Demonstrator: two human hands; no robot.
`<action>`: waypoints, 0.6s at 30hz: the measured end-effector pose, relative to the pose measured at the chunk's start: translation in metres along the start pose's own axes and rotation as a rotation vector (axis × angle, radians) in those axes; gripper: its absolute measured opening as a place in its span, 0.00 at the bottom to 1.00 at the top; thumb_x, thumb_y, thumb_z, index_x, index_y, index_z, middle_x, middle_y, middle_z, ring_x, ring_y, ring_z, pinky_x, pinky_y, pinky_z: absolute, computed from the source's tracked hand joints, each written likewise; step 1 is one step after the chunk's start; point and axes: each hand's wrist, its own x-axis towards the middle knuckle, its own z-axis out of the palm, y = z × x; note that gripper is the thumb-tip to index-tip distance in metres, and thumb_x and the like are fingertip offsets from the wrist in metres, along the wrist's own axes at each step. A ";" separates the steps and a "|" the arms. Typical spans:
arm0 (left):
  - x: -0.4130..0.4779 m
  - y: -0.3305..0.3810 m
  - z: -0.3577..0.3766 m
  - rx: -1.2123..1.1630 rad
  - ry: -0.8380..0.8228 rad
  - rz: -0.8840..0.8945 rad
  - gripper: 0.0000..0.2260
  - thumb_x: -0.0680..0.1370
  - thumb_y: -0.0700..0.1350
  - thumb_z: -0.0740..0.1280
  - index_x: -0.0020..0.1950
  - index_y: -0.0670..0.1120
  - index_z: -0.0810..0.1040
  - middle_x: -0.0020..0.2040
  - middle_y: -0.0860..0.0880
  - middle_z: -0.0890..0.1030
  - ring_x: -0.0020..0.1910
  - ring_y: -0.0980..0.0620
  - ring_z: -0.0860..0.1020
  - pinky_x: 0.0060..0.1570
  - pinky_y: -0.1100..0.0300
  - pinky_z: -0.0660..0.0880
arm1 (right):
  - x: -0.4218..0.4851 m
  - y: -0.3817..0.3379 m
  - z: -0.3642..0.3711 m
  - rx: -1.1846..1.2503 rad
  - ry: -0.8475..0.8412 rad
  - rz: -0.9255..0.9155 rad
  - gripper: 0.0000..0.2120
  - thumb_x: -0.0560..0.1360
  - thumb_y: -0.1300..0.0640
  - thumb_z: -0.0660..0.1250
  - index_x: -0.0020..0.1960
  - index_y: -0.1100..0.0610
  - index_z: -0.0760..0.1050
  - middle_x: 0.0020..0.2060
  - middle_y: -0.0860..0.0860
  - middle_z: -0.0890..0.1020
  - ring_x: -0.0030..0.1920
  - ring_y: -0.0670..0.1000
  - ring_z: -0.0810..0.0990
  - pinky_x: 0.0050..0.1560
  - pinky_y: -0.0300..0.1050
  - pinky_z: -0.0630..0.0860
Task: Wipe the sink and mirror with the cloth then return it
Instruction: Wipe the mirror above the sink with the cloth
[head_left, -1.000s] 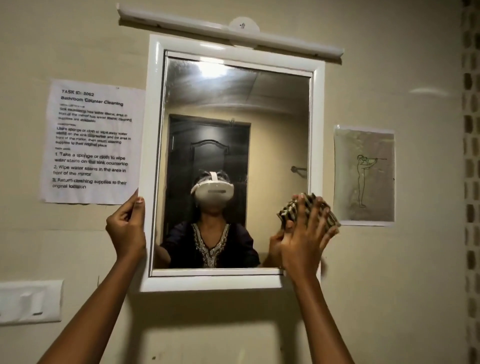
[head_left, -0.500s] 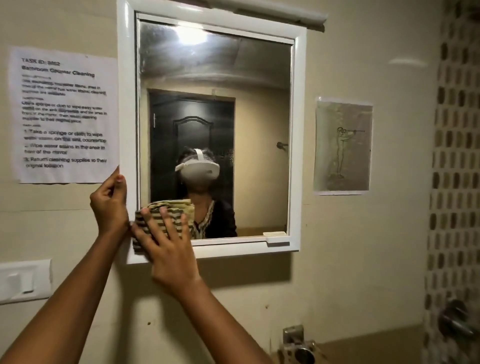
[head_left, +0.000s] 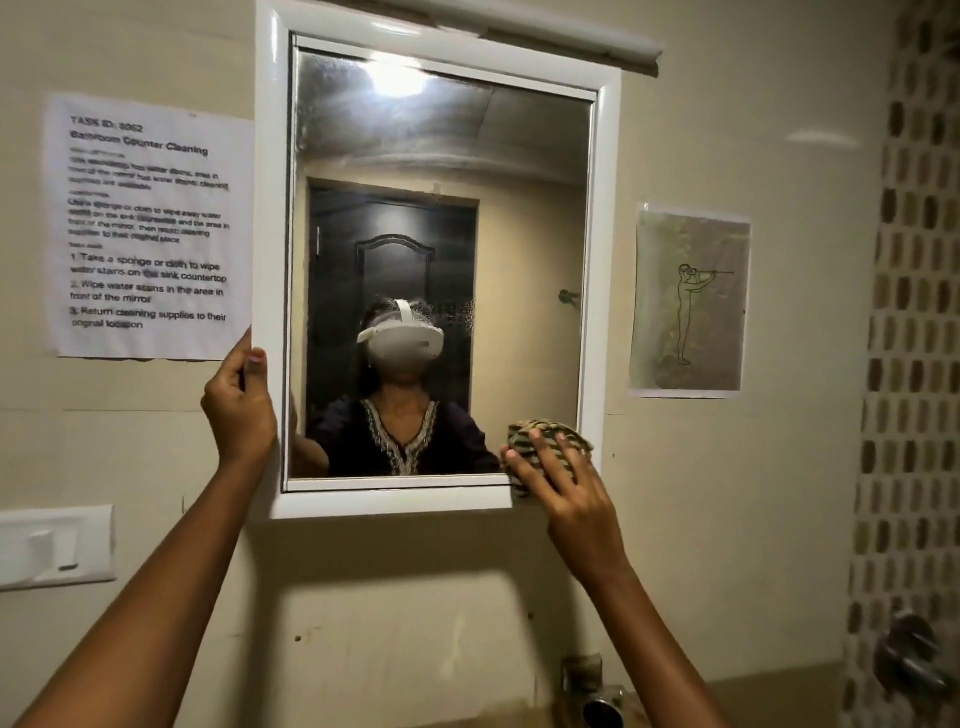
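Note:
A white-framed mirror (head_left: 605, 260) hangs on the beige wall in front of me. My left hand (head_left: 240, 410) grips the lower left edge of its frame, thumb on the front. My right hand (head_left: 563, 488) presses a bunched striped cloth (head_left: 545, 434) flat against the mirror's lower right corner, fingers spread over it. A patch of water spots shows on the glass near the middle. The sink is out of view.
A printed task sheet (head_left: 148, 228) is taped left of the mirror and a line drawing (head_left: 688, 301) right of it. A white switch plate (head_left: 54, 545) sits low left. A metal tap fitting (head_left: 597, 696) and a wall valve (head_left: 909, 654) are below right.
My right hand has swept the cloth along the bottom of the mirror, from the lower left corner to the lower right. My left hand has stayed on the frame's left edge.

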 end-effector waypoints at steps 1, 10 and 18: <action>0.000 0.000 0.000 -0.003 0.001 0.001 0.18 0.81 0.46 0.57 0.69 0.41 0.69 0.69 0.43 0.72 0.67 0.47 0.71 0.64 0.64 0.66 | 0.002 0.004 -0.001 0.007 0.023 0.062 0.30 0.69 0.67 0.51 0.67 0.52 0.72 0.66 0.57 0.74 0.62 0.63 0.76 0.56 0.60 0.77; 0.001 -0.005 0.001 0.002 0.016 0.026 0.19 0.80 0.48 0.58 0.68 0.41 0.70 0.68 0.43 0.73 0.63 0.53 0.72 0.53 0.82 0.66 | -0.012 0.005 0.027 0.243 0.157 0.488 0.38 0.68 0.75 0.68 0.73 0.54 0.63 0.73 0.57 0.62 0.72 0.61 0.61 0.65 0.61 0.68; -0.002 -0.003 0.001 0.004 0.029 0.018 0.19 0.80 0.49 0.58 0.69 0.42 0.69 0.69 0.44 0.73 0.63 0.55 0.71 0.62 0.66 0.67 | -0.036 -0.076 0.045 0.599 0.246 0.875 0.30 0.74 0.64 0.67 0.72 0.51 0.61 0.70 0.60 0.67 0.68 0.61 0.70 0.58 0.57 0.77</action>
